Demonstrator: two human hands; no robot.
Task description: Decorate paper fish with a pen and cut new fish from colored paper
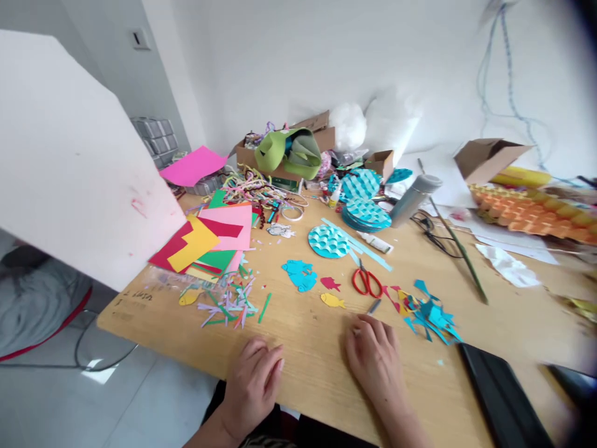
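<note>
My left hand point(254, 382) rests palm down on the near edge of the wooden table point(308, 361), fingers loosely together and holding nothing. My right hand point(375, 361) also lies flat on the wood, fingers stretched out and empty. Just beyond its fingertips lie a yellow paper fish point(333, 300), a small red paper fish point(331, 284) and red-handled scissors point(367, 281). A blue paper fish cutout point(300, 274) sits a little farther back. Blue and red paper scraps point(429, 314) lie to the right of that hand.
A large white board point(69, 162) leans over the table's left side. Coloured paper sheets point(209, 239), paper strips point(228, 302), teal scalloped discs point(329, 241), a glue tube point(375, 242), a grey flask point(413, 199), cardboard boxes point(489, 155) and an orange paper piece point(527, 214) crowd the back. A dark tablet point(499, 398) lies near right.
</note>
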